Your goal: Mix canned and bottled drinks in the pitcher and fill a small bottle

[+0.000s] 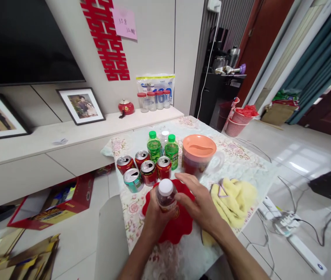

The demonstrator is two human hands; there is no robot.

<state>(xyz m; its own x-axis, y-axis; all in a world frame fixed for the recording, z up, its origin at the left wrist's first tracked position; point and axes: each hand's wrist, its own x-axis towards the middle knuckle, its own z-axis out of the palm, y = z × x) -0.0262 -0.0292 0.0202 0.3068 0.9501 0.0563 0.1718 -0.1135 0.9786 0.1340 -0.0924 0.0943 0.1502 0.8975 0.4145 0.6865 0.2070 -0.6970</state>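
Note:
My left hand (157,217) is wrapped around a dark plastic bottle with a white cap (166,187), holding it upright over a red scalloped tray (180,233). On the bottle's other side is my right hand (198,200), fingers stretched out and apart. Its thumb is at the bottle's side; whether it touches I cannot tell. Beyond the hands stand several opened drink cans, red ones (149,173) and a teal one (133,181). Behind them are two green-capped bottles (171,152) and a clear bottle with a white cap (164,137). A pitcher with an orange lid (199,147) stands to their right.
A crumpled yellow towel (235,200) lies at the right of the flowered tablecloth (133,217). Lidded jars (152,102), a red pot (126,107) and framed photos (81,107) line the white cabinet. Power strips (307,254) and cables cover the floor at right; an open red box (57,200) sits left.

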